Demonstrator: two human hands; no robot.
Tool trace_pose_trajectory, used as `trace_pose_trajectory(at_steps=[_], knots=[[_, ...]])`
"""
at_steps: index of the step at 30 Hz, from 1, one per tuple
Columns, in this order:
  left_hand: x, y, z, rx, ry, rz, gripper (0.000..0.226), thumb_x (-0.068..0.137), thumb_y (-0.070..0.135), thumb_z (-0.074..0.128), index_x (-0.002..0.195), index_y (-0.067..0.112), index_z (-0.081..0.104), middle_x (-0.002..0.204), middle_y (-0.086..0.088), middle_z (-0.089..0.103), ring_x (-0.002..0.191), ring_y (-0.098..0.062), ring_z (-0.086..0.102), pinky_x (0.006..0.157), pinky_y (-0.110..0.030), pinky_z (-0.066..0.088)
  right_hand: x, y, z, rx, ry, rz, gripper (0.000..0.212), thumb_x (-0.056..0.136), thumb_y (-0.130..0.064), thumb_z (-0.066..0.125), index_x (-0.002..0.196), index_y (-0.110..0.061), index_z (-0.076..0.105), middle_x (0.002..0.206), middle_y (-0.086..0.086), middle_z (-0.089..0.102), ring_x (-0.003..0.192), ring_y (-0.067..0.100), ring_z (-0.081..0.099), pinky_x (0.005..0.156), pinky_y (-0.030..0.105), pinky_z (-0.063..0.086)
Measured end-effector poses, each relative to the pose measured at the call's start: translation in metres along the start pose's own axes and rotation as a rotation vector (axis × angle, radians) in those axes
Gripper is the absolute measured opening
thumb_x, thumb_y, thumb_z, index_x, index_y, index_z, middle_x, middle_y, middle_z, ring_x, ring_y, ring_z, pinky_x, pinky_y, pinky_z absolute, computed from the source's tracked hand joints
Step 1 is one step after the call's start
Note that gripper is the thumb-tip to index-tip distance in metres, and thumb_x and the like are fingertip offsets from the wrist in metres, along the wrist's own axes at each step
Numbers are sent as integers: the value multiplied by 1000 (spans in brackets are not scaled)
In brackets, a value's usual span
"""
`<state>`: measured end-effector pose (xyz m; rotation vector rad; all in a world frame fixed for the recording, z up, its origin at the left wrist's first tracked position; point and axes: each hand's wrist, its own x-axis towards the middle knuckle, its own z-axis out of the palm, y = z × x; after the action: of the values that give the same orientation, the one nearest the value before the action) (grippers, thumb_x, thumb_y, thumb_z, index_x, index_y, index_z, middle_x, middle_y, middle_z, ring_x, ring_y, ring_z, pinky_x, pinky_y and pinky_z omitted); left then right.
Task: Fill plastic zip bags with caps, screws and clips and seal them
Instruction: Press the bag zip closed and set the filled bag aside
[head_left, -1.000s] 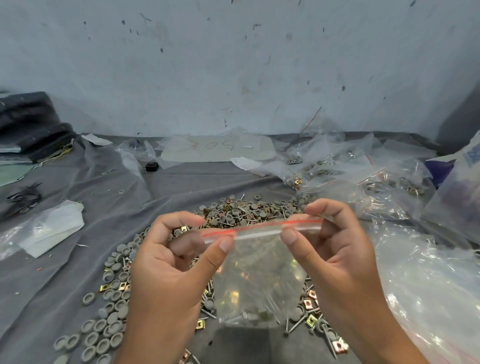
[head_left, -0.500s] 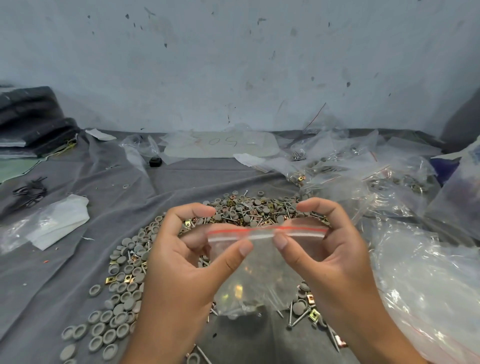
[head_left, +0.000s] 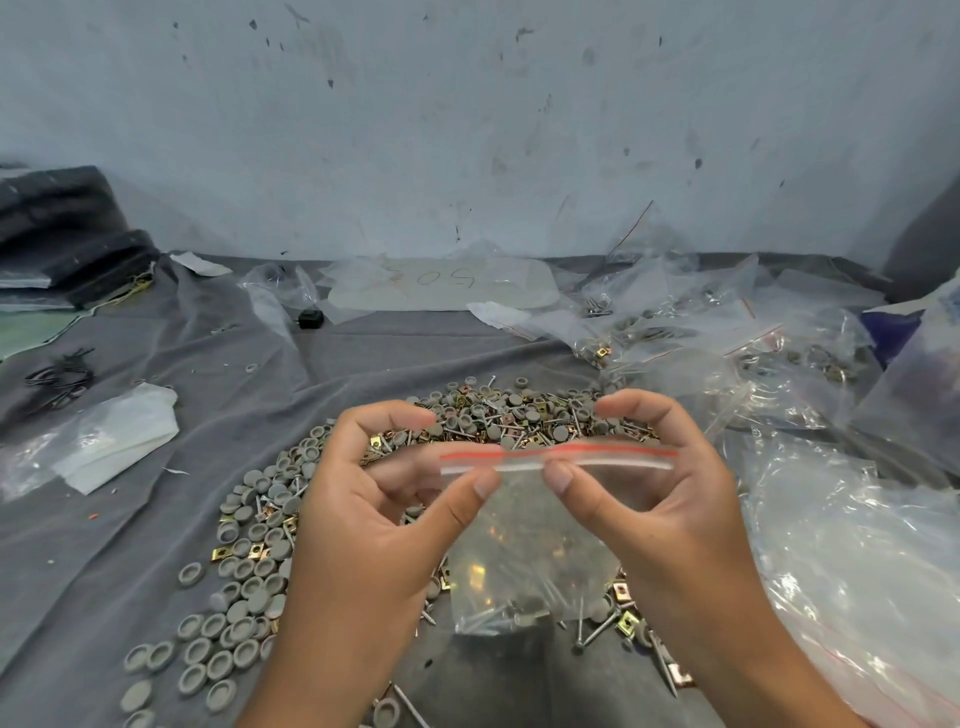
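Observation:
A small clear zip bag (head_left: 524, 561) with a red stripe along its top hangs between both hands over the grey cloth. Screws, caps and brass clips lie at its bottom. My left hand (head_left: 363, 525) pinches the zip strip near the middle with thumb and fingers. My right hand (head_left: 660, 499) pinches the strip just to the right of it, thumb in front. Below and behind the bag spreads a heap of grey caps (head_left: 244, 587), screws (head_left: 597, 629) and brass clips (head_left: 519, 415).
Filled zip bags (head_left: 727, 343) pile up at the back right. A large clear plastic sheet (head_left: 857, 561) lies at the right. An empty bag stack (head_left: 104, 441) sits at the left, dark folded cloth (head_left: 62, 234) at the far left, a marked plastic sheet (head_left: 441, 286) by the wall.
Both thumbs have slid closer together along the zip strip, and the bag now hangs level. The view has shifted slightly.

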<state>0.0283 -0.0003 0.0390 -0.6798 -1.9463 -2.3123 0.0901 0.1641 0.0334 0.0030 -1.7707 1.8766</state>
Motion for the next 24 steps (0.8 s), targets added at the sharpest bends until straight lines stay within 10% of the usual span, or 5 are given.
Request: trace_pose_trajectory(at_steps=[24], knots=[[2,7,-8,13,44,-67,42,52,30,87,85,29,62,74,-15,75,53,-11,67,49,-13,49,6,-2,-12,24,-178,115,28,83,-39,70,111,-37,73,94,7,78,84,17,64,71,14,47]])
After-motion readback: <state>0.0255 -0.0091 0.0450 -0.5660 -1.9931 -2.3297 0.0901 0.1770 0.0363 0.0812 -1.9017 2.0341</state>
